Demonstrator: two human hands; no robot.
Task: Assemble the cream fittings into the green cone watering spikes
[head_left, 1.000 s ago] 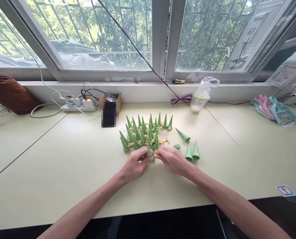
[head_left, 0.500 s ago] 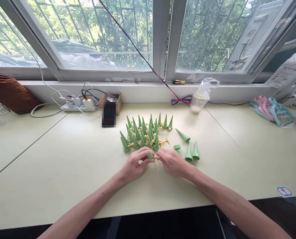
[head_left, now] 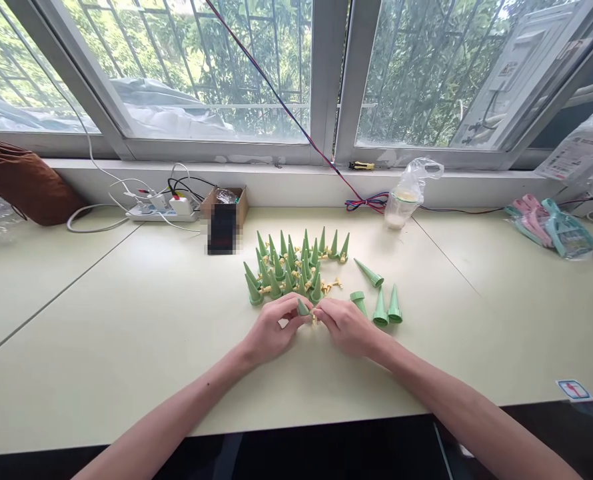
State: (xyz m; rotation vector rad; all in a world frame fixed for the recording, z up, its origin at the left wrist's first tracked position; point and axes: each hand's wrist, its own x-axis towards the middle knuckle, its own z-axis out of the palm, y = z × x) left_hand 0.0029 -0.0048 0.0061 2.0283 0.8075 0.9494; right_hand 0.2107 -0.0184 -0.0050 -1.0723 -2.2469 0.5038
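My left hand (head_left: 275, 327) is closed around a green plastic cone spike (head_left: 302, 308), its tip pointing up and away. Pinched in the fingers of my right hand (head_left: 344, 325) is a small yellow valve (head_left: 314, 318), held against the wide end of that spike; my fingertips partly cover where the two meet. Just beyond my hands stand several green spikes (head_left: 277, 268) in a cluster, with yellow valves at their bases. A few loose yellow valves (head_left: 334, 285) lie at the cluster's right side. To the right are several green spikes without valves (head_left: 380, 310), some upright and some lying down.
A cardboard box (head_left: 241, 203) and a power strip (head_left: 161, 212) with cables sit at the back left. Behind on the right are a plastic cup in a bag (head_left: 401, 203) and pink and teal packaged items (head_left: 551, 223). The table's front edge (head_left: 296, 427) runs below my forearms.
The whole view has shifted slightly. Both hands keep nearly the same place and hold, with the yellow valve still at the spike's wide end.
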